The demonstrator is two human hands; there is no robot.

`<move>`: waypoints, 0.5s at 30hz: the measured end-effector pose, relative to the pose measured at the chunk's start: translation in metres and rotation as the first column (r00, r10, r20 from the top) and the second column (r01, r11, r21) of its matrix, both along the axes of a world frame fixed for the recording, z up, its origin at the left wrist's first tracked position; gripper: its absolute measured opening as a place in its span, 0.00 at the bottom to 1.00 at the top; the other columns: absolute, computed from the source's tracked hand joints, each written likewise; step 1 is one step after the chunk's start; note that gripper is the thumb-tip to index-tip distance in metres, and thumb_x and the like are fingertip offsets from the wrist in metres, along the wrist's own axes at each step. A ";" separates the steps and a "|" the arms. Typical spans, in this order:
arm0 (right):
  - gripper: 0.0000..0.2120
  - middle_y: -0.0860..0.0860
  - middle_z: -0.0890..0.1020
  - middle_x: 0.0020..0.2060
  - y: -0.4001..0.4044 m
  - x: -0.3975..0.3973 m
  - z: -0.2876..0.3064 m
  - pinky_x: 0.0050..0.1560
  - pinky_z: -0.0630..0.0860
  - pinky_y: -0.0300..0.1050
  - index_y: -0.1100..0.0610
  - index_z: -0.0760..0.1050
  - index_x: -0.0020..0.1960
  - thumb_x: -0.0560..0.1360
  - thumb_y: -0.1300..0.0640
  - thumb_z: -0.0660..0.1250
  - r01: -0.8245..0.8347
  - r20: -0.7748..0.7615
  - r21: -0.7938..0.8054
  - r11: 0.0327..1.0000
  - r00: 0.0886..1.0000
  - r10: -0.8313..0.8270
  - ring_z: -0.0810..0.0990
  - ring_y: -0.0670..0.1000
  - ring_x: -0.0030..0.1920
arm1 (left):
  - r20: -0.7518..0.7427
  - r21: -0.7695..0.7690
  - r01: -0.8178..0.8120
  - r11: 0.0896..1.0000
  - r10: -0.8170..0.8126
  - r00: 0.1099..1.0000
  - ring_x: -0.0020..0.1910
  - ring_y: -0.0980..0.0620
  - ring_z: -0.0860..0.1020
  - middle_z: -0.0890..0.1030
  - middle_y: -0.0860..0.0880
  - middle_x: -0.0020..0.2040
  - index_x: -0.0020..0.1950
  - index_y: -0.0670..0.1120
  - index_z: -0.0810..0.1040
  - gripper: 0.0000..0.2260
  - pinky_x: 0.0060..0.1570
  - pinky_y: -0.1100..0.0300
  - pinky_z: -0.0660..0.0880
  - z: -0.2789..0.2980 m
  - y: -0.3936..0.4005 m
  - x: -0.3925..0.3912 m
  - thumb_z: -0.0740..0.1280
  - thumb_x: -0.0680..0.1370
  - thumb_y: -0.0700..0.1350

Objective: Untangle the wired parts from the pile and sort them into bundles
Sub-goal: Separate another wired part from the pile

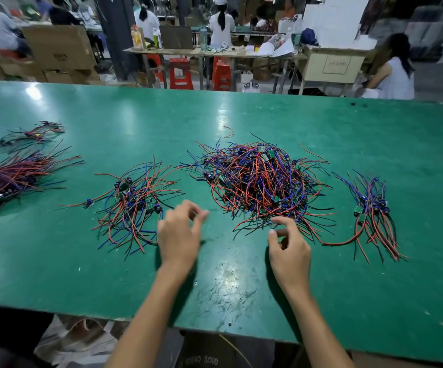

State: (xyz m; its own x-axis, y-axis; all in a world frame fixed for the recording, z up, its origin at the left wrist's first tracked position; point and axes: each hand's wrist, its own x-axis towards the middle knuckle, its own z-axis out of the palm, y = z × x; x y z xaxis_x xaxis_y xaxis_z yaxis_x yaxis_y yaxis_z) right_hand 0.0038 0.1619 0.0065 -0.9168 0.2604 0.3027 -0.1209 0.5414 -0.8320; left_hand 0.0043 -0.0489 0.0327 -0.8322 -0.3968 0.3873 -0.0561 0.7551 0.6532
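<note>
A big tangled pile (pixel 260 179) of red, blue and black wired parts with small green boards lies mid-table. A looser heap (pixel 132 203) lies to its left, and a combed bundle (pixel 374 213) to its right. My left hand (pixel 179 235) hovers between the left heap and the pile, fingers loosely curled, holding nothing. My right hand (pixel 289 245) sits at the pile's near edge, its fingertips close to the wire ends, with nothing visibly gripped.
The green table (pixel 215 282) carries a larger sorted bundle (pixel 10 179) at the far left and a small cluster (pixel 34 134) behind it. One loose red wire (pixel 229 132) lies beyond the pile. People work at benches in the background.
</note>
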 end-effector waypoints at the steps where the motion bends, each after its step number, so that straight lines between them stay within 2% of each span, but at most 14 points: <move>1: 0.17 0.42 0.77 0.47 -0.002 -0.002 0.000 0.47 0.71 0.45 0.37 0.73 0.65 0.79 0.53 0.66 -0.079 0.019 0.129 0.989 0.997 0.077 0.76 0.45 0.43 | -0.019 -0.020 -0.080 0.997 0.079 0.997 0.47 0.46 0.76 0.82 0.51 0.44 0.47 0.51 0.79 0.07 0.48 0.51 0.69 0.005 -0.019 -0.008 0.70 0.78 0.54; 3: 0.23 0.45 0.71 0.53 -0.008 -0.005 0.000 0.52 0.69 0.47 0.35 0.65 0.74 0.81 0.50 0.62 -0.193 0.098 0.453 0.870 0.981 0.166 0.73 0.47 0.50 | 0.051 -0.092 -0.214 0.972 0.220 0.974 0.55 0.42 0.74 0.81 0.45 0.52 0.51 0.50 0.81 0.07 0.53 0.48 0.70 0.012 -0.049 -0.022 0.73 0.76 0.51; 5: 0.19 0.47 0.71 0.54 -0.014 -0.008 -0.003 0.53 0.69 0.50 0.39 0.70 0.71 0.82 0.48 0.61 -0.177 0.089 0.597 0.782 0.984 0.155 0.71 0.50 0.52 | 0.142 -0.172 -0.263 0.949 0.288 0.947 0.62 0.41 0.69 0.76 0.44 0.59 0.55 0.51 0.81 0.13 0.59 0.46 0.69 0.014 -0.058 -0.027 0.77 0.72 0.48; 7: 0.13 0.48 0.74 0.54 -0.018 -0.008 -0.004 0.53 0.69 0.51 0.43 0.77 0.64 0.81 0.49 0.61 -0.144 0.057 0.588 0.796 0.989 0.137 0.72 0.52 0.54 | 0.096 -0.191 -0.192 0.963 0.213 0.972 0.61 0.42 0.70 0.77 0.46 0.58 0.55 0.52 0.82 0.12 0.60 0.47 0.68 0.014 -0.048 -0.027 0.76 0.73 0.47; 9: 0.10 0.48 0.77 0.54 -0.018 -0.008 -0.005 0.54 0.70 0.51 0.47 0.80 0.59 0.80 0.50 0.65 -0.143 0.028 0.533 0.834 0.988 0.152 0.74 0.53 0.55 | 0.075 -0.125 0.033 0.992 -0.023 0.997 0.56 0.46 0.74 0.81 0.50 0.53 0.53 0.52 0.84 0.06 0.57 0.50 0.70 0.014 -0.021 -0.023 0.71 0.78 0.49; 11: 0.09 0.48 0.80 0.52 -0.014 -0.006 -0.005 0.54 0.72 0.50 0.50 0.82 0.56 0.77 0.54 0.69 -0.164 -0.020 0.491 0.856 0.980 0.199 0.76 0.52 0.54 | 0.155 -0.006 0.260 0.966 -0.256 0.954 0.51 0.51 0.76 0.83 0.53 0.49 0.52 0.52 0.84 0.09 0.54 0.52 0.73 0.009 0.012 -0.020 0.67 0.81 0.53; 12: 0.09 0.48 0.81 0.51 -0.013 -0.004 -0.004 0.54 0.73 0.50 0.51 0.83 0.56 0.76 0.57 0.70 -0.183 -0.048 0.481 0.857 0.971 0.234 0.77 0.52 0.54 | 0.208 0.022 0.324 0.946 -0.321 0.924 0.50 0.52 0.76 0.83 0.54 0.48 0.51 0.52 0.85 0.11 0.53 0.52 0.73 0.007 0.028 -0.019 0.65 0.81 0.55; 15: 0.15 0.47 0.84 0.51 -0.009 0.007 -0.001 0.56 0.74 0.49 0.54 0.83 0.54 0.69 0.63 0.67 -0.255 -0.132 0.463 0.849 0.927 0.351 0.78 0.52 0.53 | 0.294 0.163 0.368 0.915 -0.401 0.867 0.46 0.47 0.81 0.85 0.50 0.42 0.47 0.49 0.86 0.17 0.49 0.53 0.76 -0.001 0.058 -0.018 0.63 0.82 0.58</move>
State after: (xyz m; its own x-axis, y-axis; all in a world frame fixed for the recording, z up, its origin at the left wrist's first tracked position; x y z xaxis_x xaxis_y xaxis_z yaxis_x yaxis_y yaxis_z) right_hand 0.0106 0.1527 0.0051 -0.8333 -0.2202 0.5070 -0.4788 0.7460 -0.4629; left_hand -0.0141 0.0093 0.0319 -0.9976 -0.0419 0.0551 0.0108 0.6921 0.7217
